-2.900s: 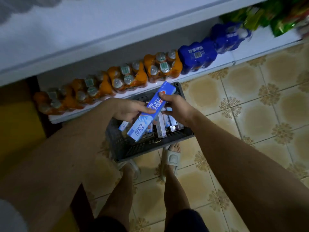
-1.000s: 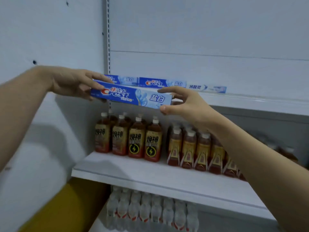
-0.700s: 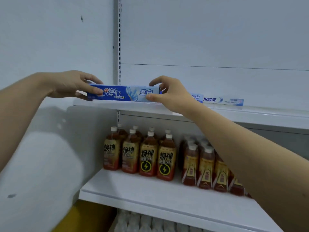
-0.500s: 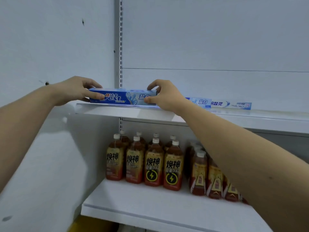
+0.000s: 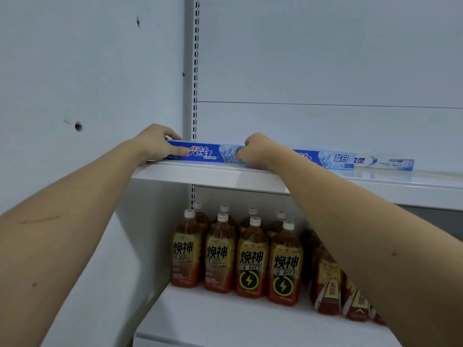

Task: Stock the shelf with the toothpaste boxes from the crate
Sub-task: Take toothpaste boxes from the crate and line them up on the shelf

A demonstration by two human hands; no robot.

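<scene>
A blue toothpaste box (image 5: 210, 153) lies lengthwise at the left end of the upper white shelf (image 5: 225, 175). My left hand (image 5: 155, 144) grips its left end, thumb on the front face. My right hand (image 5: 258, 151) holds its right end with curled fingers. To the right on the same shelf lie a second blue toothpaste box (image 5: 333, 160) and a paler one (image 5: 390, 163), end to end. The crate is out of view.
Brown energy-drink bottles (image 5: 235, 256) stand in rows on the lower shelf (image 5: 225, 319), with more bottles (image 5: 333, 279) behind my right forearm. A slotted upright (image 5: 195, 71) runs up the back panel. A white side wall is on the left.
The box came out of the crate, was lifted to the upper shelf and now rests on it. Both hands have moved in with it and still hold its ends.
</scene>
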